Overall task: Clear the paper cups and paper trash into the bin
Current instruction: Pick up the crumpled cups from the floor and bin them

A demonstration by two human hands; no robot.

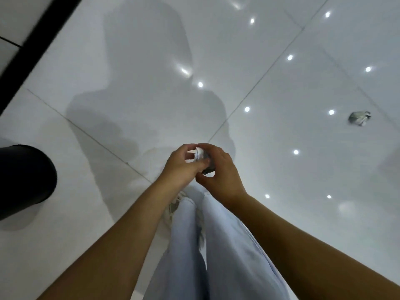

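Both my hands meet in front of me above the glossy white floor. My left hand [181, 164] and my right hand [220, 169] grip a crumpled wad of white paper [199, 154] between them; most of the wad is hidden by the fingers. Another crumpled piece of paper trash [359, 119] lies on the floor tiles at the right. The black bin [23, 180] stands at the left edge, only partly in view.
White floor tiles [281, 87] with dark grout lines reflect ceiling lights. A black strip [36, 40] runs diagonally across the upper left corner. My legs in light blue trousers [216, 245] and pale shoes are directly below the hands.
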